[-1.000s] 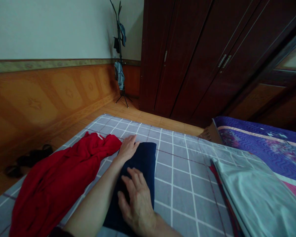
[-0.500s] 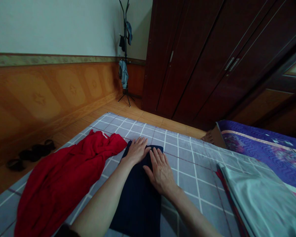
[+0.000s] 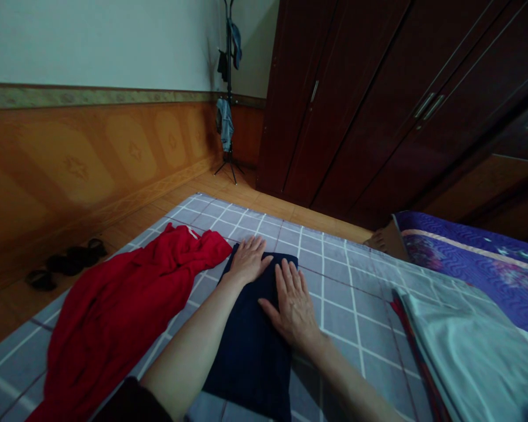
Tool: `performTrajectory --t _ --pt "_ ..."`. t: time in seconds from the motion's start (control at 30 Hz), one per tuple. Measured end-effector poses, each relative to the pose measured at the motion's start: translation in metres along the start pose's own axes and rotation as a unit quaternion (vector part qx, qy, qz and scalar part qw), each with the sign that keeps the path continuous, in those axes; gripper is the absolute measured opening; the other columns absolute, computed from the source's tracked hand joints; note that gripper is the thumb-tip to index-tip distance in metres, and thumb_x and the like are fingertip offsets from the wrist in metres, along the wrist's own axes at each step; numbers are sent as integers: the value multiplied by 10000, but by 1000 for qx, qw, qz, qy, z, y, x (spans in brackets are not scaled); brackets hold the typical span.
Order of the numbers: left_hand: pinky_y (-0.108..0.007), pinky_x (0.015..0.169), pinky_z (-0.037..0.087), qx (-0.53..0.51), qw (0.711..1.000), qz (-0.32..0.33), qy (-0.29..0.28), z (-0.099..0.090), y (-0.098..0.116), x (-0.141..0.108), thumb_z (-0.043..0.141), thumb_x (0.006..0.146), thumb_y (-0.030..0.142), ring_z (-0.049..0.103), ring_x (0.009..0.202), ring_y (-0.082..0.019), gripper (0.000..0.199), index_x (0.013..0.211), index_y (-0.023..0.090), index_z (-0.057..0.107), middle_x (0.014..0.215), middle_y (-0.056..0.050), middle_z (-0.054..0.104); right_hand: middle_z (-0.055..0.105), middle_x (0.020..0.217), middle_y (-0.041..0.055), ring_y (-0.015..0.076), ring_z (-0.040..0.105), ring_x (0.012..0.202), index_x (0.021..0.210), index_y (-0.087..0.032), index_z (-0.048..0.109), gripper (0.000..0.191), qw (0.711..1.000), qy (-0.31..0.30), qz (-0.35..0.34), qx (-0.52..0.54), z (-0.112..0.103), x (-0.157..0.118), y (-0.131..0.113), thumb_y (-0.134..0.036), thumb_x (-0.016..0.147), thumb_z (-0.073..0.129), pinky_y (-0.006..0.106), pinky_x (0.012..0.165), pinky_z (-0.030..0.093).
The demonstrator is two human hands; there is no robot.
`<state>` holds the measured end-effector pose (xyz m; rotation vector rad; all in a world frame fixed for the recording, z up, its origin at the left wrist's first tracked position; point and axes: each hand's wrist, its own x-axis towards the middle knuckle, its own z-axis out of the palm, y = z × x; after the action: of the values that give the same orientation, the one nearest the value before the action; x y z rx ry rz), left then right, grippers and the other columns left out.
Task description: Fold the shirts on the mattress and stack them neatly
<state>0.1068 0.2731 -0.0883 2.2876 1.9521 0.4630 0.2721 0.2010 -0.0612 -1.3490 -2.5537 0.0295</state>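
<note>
A dark navy folded garment [image 3: 253,346] lies flat on the grey checked bedsheet [image 3: 334,305]; its exact kind cannot be made out. My left hand [image 3: 249,261] rests flat on its far left corner, fingers stretched out. Against its right edge lies my right hand [image 3: 294,305], palm down, with the thumb apart from the fingers. Neither hand grips anything. Left of the navy cloth, a crumpled red garment [image 3: 127,310] is spread loosely, its far end close to my left hand.
At the right sits a stack of folded cloth with a pale green piece [image 3: 470,346] on top. Beyond it is a purple floral mattress [image 3: 466,252]. A dark wardrobe [image 3: 356,105] and a coat rack [image 3: 229,76] stand past the bed. Black sandals [image 3: 70,261] lie on the floor at left.
My right hand has slid slightly to the right on the navy cloth, opening a wider gap from my left hand. The whole view has shifted a little.
</note>
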Motion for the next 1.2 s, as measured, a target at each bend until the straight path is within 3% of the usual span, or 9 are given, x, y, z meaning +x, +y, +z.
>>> performTrajectory --t 0.13,0.27,0.37,0.57,0.67,0.83,1.0,1.1,1.2 --pt "-481 1126 177 3 1000 1 -5 0 -1 0 353 935 463 249 1384 -288 543 1377 151 410 1474 -116 353 257 1492 169 314 177 1392 1432 -104 329 757 988 -54 -140 31 -10 -41 -14 -544 844 512 533 1116 217" --pt "-478 1123 184 5 1000 2 -7 -2 -1 0 356 931 472 254 1381 -288 563 1381 136 402 1473 -120 355 231 1496 172 335 223 1375 1464 -124 250 781 982 -70 -174 31 -10 -86 -8 -510 842 524 544 1055 334" --pt "-486 1120 186 6 1000 1 -8 -3 0 0 357 931 472 262 1376 -295 564 1375 128 408 1468 -127 361 242 1484 191 370 245 1360 1450 -109 290 793 985 -48 -166 28 -7 -103 -8 -435 796 598 554 1015 380" --pt "-490 1118 183 17 1000 0 -5 -4 2 -1 340 940 464 260 1375 -294 550 1373 131 409 1469 -126 360 160 1512 188 358 152 1385 1438 -102 319 747 992 -39 -109 42 -9 -77 -50 -385 808 603 525 1070 321" --pt "-479 1121 181 23 1000 0 -6 -4 2 -2 326 944 462 268 1373 -288 551 1372 126 411 1464 -125 370 169 1503 210 357 155 1383 1441 -70 298 764 989 -54 -129 45 -7 -63 -66 -425 825 581 500 1089 300" --pt "-466 1124 182 25 1000 1 -11 -4 1 -2 319 944 472 262 1376 -278 559 1380 134 404 1470 -114 362 319 1444 236 382 303 1330 1437 -70 298 848 978 3 -210 9 12 -89 -53 -543 790 574 486 1017 381" --pt "-468 1125 175 20 1000 -4 -13 -3 0 0 322 939 484 255 1378 -284 572 1383 131 403 1472 -119 357 599 1248 117 255 494 1218 1289 -151 509 454 958 114 -254 -72 14 -119 -36 -223 844 555 348 993 405" --pt "-476 1124 175 19 1000 -4 -16 -3 0 0 318 942 479 249 1380 -286 572 1388 130 393 1476 -118 349 529 1326 148 285 419 1281 1304 -122 494 524 966 91 -238 -32 -5 -99 -42 -381 851 542 384 977 435" --pt "-485 1119 187 20 1000 -3 -21 -4 1 0 318 945 467 254 1378 -293 566 1389 124 392 1477 -119 347 340 1455 191 334 276 1356 1373 -75 414 681 990 41 -137 8 -17 -57 -48 -499 849 518 483 1045 363"
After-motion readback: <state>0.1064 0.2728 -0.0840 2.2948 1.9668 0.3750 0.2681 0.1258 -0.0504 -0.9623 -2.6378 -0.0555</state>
